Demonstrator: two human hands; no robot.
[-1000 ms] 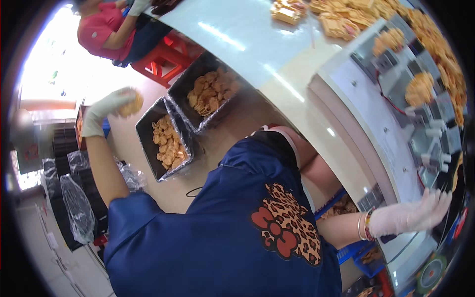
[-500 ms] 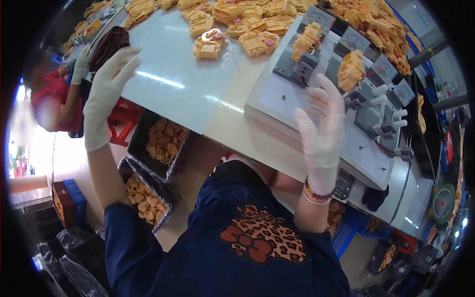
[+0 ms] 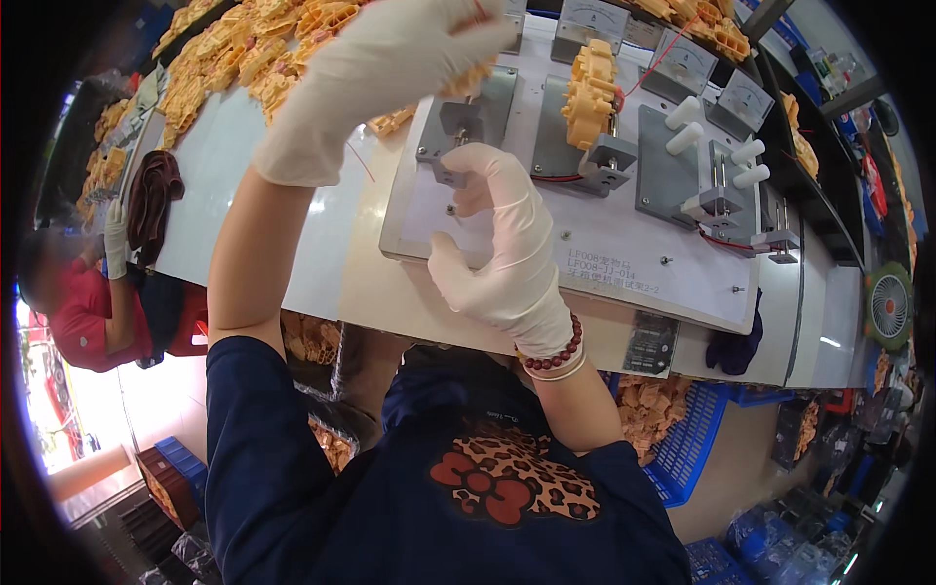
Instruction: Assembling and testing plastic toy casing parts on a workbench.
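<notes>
My left hand (image 3: 375,83), in a white glove, reaches over the leftmost station of a white test board (image 3: 609,255). Its fingers are smeared near the upper edge, beside a gauge, with a bit of red wire by them. Under them shows part of a yellow plastic housing (image 3: 470,80) on a grey mount; whether they grip it is hidden. My right hand (image 3: 507,249), gloved too, curves its fingers at the grey clamp block (image 3: 458,125) below that housing. Its thumb stands apart, nothing visible between. Another yellow plastic housing (image 3: 590,93) sits upright on the neighbouring station.
Piled yellow housings (image 3: 229,68) cover the far left of the table. Analog gauges (image 3: 590,24) line the board's back, white posts (image 3: 682,127) its right. A dark cloth (image 3: 154,200) lies at left, near a co-worker in red (image 3: 93,317). A blue basket (image 3: 687,444) stands below.
My view has swung toward the board. The left hand moved from the table's left side to the leftmost station; the right hand came left and down to its clamp block, fingers curling.
</notes>
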